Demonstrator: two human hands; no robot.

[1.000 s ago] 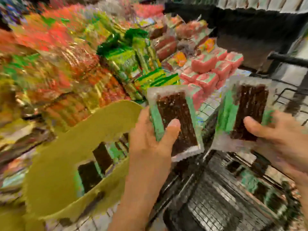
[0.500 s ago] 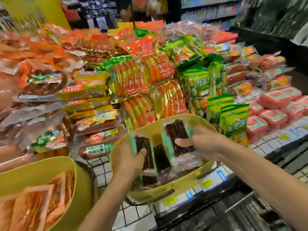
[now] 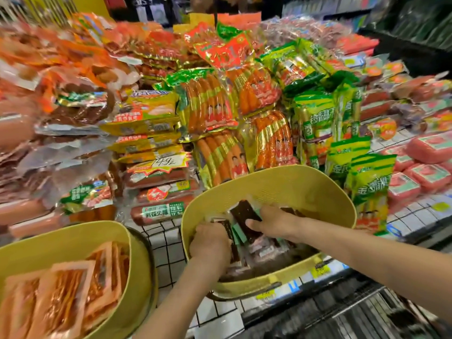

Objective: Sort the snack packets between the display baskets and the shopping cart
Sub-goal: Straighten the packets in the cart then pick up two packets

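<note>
The dark snack packet (image 3: pixel 244 212), clear film with a green edge, stands tilted inside the yellow basket (image 3: pixel 269 177). The right hand (image 3: pixel 275 222) pinches its lower half, thumb across the front. Just left of that grip, the left hand (image 3: pixel 210 244) curls knuckles-up round a second packet (image 3: pixel 228 232), whose dark end shows past the fingers. Loose packets (image 3: pixel 266 248) of the same kind lie under both grips. They look light, thin and slippery, floppy at the sealed rim but stiffer over the dark filling, so the middle is probably the safest hold. Left of the left grip, on the checked bench (image 3: pixel 166 241), a 2nd basket (image 3: pixel 73 238) holds orange packets (image 3: pixel 68 289). Beyond both grips, sausage packs (image 3: pixel 208 106) are heaped.
</note>
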